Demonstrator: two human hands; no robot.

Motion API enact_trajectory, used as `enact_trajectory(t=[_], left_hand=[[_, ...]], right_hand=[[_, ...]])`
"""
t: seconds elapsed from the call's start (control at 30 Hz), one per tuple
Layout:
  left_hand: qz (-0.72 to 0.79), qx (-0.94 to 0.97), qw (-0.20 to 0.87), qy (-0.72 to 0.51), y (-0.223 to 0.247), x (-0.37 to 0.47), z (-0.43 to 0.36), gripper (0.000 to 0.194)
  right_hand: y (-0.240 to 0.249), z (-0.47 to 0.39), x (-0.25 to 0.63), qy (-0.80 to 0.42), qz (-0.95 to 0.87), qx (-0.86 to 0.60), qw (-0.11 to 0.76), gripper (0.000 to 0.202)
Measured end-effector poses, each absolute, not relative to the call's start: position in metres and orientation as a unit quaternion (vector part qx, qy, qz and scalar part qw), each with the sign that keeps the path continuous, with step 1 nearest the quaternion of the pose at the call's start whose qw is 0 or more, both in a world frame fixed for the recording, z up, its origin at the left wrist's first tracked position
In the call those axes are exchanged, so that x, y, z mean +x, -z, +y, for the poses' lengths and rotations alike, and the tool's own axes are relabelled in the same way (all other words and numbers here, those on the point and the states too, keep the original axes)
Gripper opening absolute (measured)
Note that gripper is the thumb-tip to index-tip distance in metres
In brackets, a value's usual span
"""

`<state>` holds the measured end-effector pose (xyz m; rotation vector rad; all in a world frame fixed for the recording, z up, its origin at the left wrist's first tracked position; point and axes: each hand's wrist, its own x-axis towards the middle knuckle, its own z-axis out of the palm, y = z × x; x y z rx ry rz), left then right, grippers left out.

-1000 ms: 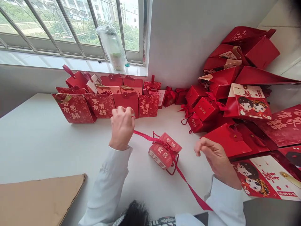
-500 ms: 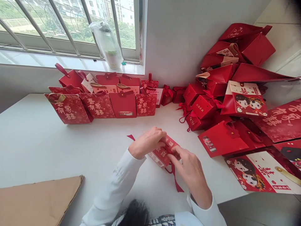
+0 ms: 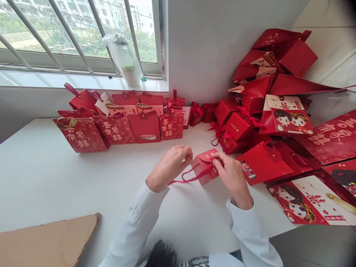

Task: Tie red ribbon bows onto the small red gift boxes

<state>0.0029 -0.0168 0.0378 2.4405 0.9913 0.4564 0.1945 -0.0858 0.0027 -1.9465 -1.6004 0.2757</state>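
Note:
A small red gift box [image 3: 204, 178] with pale characters stands upright on the white table, its top closed. A dark red ribbon [image 3: 191, 180] crosses its front and trails left over the table, beside a looped cord [image 3: 185, 173]. My right hand [image 3: 230, 174] is at the box's upper right, thumb and fingers pinched on the ribbon near the top. My left hand [image 3: 172, 165] hovers just left of the box, fingers bent and a little apart. Nothing shows in it; whether its fingertips touch the box edge I cannot tell.
Red gift bags [image 3: 116, 128] stand in rows below the window. More red boxes [image 3: 237, 124] and bags [image 3: 292, 115] are heaped at right. A flat brown cardboard sheet [image 3: 50, 241] lies at front left. A plastic-wrapped cup [image 3: 129, 70] stands on the sill.
The box has been turned from lying tilted to standing, and sits further right and up. Its ribbon now trails left. My left hand has come off the box; my right hand has moved up.

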Motion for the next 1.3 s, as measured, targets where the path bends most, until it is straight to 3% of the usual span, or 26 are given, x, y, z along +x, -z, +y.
enact_trajectory(t=[0.3,0.47,0.67,0.8,1.03,1.1,1.2,1.3], left_hand=[[0.42,0.871,0.247,-0.065,-0.011,0.055,-0.038,0.03],[0.349,0.858,0.369,-0.076,-0.019,0.039,-0.021,0.03],[0.262,0.84,0.474,-0.026,-0.042,-0.006,0.004,0.034],[0.23,0.849,0.475,0.008,-0.043,-0.019,0.008,0.031],[0.283,0.86,0.415,0.089,-0.036,-0.021,0.001,0.026],[0.298,0.86,0.403,0.094,-0.038,-0.021,-0.002,0.026],[0.328,0.865,0.374,0.069,-0.042,-0.019,-0.005,0.028],[0.34,0.869,0.359,0.03,-0.042,-0.011,-0.008,0.025]], right_hand=[[0.002,-0.103,0.222,-0.098,-0.556,-0.76,0.321,0.024],[0.005,-0.103,0.227,-0.114,-0.548,-0.752,0.347,0.028],[0.011,-0.099,0.219,-0.285,-0.531,-0.699,0.385,0.031],[0.002,-0.097,0.206,-0.316,-0.539,-0.67,0.401,0.029],[0.004,-0.1,0.196,-0.222,-0.578,-0.719,0.315,0.019],[0.007,-0.108,0.194,-0.143,-0.583,-0.725,0.336,0.009],[0.005,-0.121,0.187,-0.03,-0.591,-0.705,0.392,0.019],[0.003,-0.13,0.176,-0.021,-0.629,-0.671,0.391,0.006]])
